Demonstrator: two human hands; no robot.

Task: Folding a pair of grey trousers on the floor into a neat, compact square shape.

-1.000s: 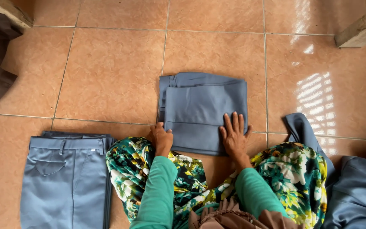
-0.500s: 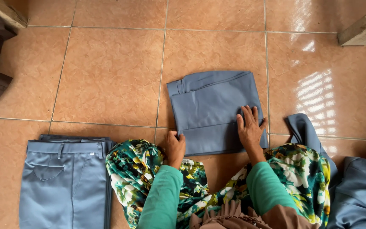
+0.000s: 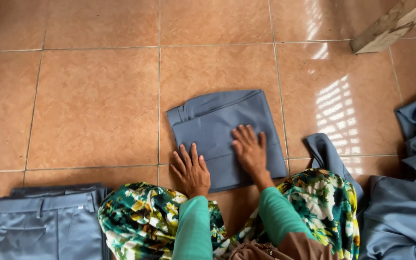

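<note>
Both palms flat, fingers spread: right hand [image 3: 250, 151] atop folded grey trousers [image 3: 227, 137], left hand [image 3: 192, 169] on its near-left edge; gripping nothing.

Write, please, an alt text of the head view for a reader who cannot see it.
Both hands, left hand and right hand, press flat on folded grey-blue trousers on an orange tiled floor. Another folded pair lies lower left; loose grey-blue cloth lies right.

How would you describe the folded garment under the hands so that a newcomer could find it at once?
On the orange tiled floor, look straight ahead of the floral-clad knees. The folded blue-grey garment lies there as a compact square, with the left hand on its near edge and the right hand flat on it. Unlike the trousers pile at left, it is folded small.
</note>
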